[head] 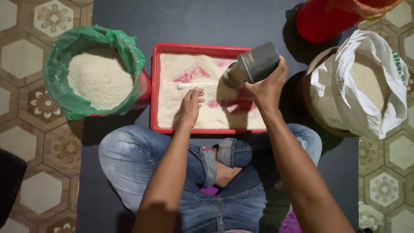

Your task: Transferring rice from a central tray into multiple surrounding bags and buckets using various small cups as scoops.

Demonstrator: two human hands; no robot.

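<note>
A red rectangular tray [154, 92] lies on a dark mat in front of my crossed legs, spread with white rice that leaves red patches bare. My right hand [267, 88] grips a grey metal can [254, 65] tilted over the tray, its mouth pointing down to the left. My left hand [191, 103] rests palm down on the rice in the tray's middle, fingers together, next to a small white stick-like object [189, 85] lying in the rice.
A green plastic bag [92, 71] full of white rice stands left of the tray. A white sack [362, 88] of grain in a brown basin sits to the right. A red container [321, 19] stands at the back right. Patterned tiles surround the mat.
</note>
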